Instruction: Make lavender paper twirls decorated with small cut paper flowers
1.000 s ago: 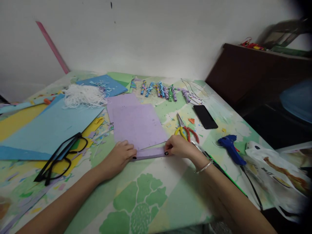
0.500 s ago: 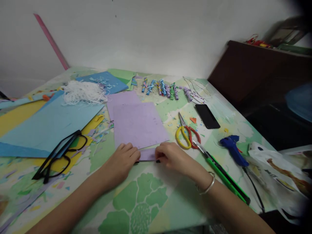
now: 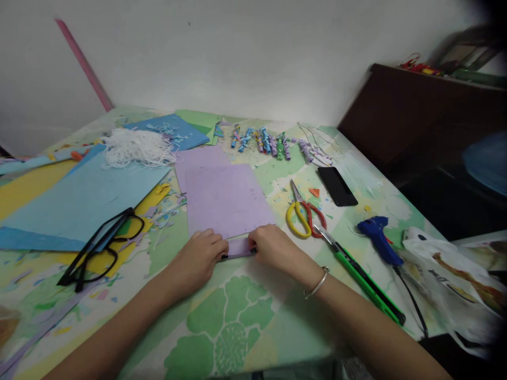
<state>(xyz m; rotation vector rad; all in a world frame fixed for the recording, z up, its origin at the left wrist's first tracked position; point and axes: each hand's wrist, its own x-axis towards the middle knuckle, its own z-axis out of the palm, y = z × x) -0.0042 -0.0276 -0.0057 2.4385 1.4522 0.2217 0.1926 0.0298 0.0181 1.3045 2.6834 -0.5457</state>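
Observation:
A narrow strip of purple paper (image 3: 239,248) lies near the front of the table, stretched between my two hands. My left hand (image 3: 203,255) is closed on its left end, fingers pinched together. The opposite end is gripped by my right hand (image 3: 272,246), whose fingers are curled in and partly hidden. Just beyond the hands rests a square purple sheet (image 3: 227,198), overlapping another purple sheet (image 3: 202,157). To the right of my right hand are scissors (image 3: 304,214) with one yellow and one red handle, and a green utility knife (image 3: 366,282).
Black glasses (image 3: 97,253) lie at left on blue and yellow sheets, near white shredded strands (image 3: 137,149). Several decorated paper rolls (image 3: 263,142) line the back. At right are a black phone (image 3: 337,187), a blue glue gun (image 3: 380,240) and a plastic bag (image 3: 447,285). Paper scraps are scattered about.
My right hand has curled more tightly at the strip's right end and turned slightly. The visible strip between the hands looks narrower. The camera view has shifted a little.

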